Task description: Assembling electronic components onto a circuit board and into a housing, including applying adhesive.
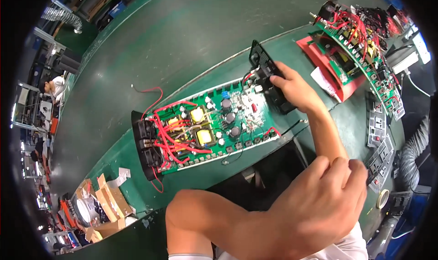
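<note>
A long green circuit board (269, 118) lies on the green bench in front of me, crowded with red wires, yellow-wrapped transformers and dark round parts. At its left end stands a black end panel (147, 146). My right hand (294, 86) grips another black end panel (261, 54) at the board's right end, thumb on its near face; this panel is tilted. Crossing close in front of my right forearm, my left hand (319, 200) is closed with its back up. Its curled fingers hide whatever they may hold.
More wired boards (360, 54) stand at the right beside a red sheet (315, 61). Grey socket panels (381, 162) and a tape roll (383, 199) lie near the right edge. An opened cardboard box (112, 198) sits lower left. A person (57, 86) is far left.
</note>
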Demonstrator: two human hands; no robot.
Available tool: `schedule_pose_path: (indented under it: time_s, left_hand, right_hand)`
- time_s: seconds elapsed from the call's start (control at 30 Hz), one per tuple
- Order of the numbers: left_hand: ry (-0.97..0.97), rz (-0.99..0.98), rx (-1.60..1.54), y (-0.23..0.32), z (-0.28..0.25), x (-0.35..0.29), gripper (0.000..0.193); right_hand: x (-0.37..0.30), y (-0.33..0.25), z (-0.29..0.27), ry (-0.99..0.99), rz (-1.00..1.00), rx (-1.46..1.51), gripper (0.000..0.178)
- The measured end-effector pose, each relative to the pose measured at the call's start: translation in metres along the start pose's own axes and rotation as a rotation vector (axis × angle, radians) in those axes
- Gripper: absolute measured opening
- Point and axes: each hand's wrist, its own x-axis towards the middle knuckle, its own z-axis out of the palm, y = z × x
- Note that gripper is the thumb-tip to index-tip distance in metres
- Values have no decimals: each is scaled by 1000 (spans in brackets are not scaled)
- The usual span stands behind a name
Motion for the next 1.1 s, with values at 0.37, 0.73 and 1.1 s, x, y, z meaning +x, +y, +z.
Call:
schedule_pose_path:
  time_s: [0.37,0.73,1.1]
  left_hand:
    - [-229,55,-153,-5,-4,-12,20]
    - [-97,66,-59,4,-3,-8,9]
    - [-14,30,21,1,0,-2,12]
  right_hand:
    - [-4,-2,1,20,46,-42,44]
    - [-4,-4,-2,-18,68,54,46]
    - [5,4,-2,-4,11,17,41]
